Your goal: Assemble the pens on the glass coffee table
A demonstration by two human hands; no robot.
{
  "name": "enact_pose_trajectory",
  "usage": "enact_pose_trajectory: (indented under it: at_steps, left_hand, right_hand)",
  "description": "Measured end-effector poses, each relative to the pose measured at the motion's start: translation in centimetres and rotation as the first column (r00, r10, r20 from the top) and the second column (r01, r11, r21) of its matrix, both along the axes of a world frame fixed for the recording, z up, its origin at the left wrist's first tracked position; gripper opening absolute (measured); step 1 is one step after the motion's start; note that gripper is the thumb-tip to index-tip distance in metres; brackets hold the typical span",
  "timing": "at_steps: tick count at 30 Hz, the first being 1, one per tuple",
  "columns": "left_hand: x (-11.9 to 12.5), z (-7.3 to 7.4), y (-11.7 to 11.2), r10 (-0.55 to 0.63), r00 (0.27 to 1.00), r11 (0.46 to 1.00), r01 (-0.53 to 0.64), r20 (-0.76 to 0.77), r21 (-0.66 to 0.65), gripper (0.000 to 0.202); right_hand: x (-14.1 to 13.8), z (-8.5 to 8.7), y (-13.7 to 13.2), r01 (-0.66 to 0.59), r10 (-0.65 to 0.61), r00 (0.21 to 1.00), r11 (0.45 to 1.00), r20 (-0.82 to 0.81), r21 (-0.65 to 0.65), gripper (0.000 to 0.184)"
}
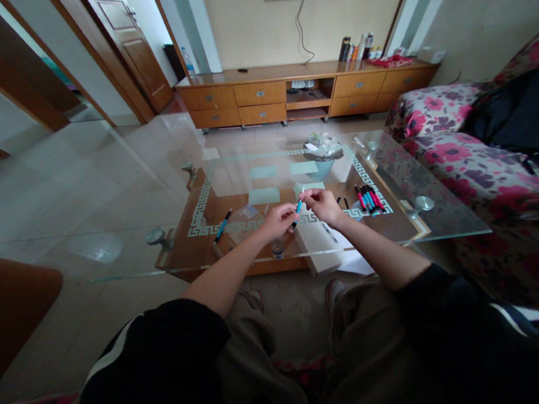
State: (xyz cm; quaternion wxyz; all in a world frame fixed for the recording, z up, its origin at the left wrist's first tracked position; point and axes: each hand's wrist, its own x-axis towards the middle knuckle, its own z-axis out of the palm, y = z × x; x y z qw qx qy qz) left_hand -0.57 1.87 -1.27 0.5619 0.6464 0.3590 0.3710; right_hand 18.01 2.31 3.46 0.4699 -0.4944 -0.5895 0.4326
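Note:
Over the glass table point(236, 249), my left hand point(279, 222) is closed around a blue pen point(299, 206) with a black lower end, held at a slant. The fingers of my right hand point(323, 207) pinch together at the pen's upper end. A thin white piece point(303, 190) sticks up there; whether it is a refill is too small to tell. To the left, a blue-and-black pen point(222, 226) lies alone on the glass. On the right lies a pile of pens point(370, 199) in red, blue and black.
A clear plastic wrapper point(250, 211) is near the lone pen. Below the glass are a white box point(314, 249) and a small clear cup point(278, 248). A waste basket point(322, 168) stands beyond my hands. The flowered sofa point(439, 142) flanks the table's right side.

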Motion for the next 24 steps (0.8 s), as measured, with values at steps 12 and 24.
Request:
enact_pose_trajectory:
  at_steps: [12, 24]
  left_hand:
    - [0.27, -0.05, -0.27, -0.025, 0.995, 0.995, 0.035, 0.099, -0.093, 0.047]
    - [0.17, 0.23, -0.12, 0.000, 1.000, 1.000, 0.000, 0.013, 0.008, 0.042]
  right_hand:
    - [-0.23, -0.04, -0.04, -0.012, 0.013, 0.999, 1.000, -0.030, 0.017, 0.056]
    - [0.00, -0.46, 0.07, -0.026, 0.025, 1.000, 0.999, 0.012, 0.036, 0.055]
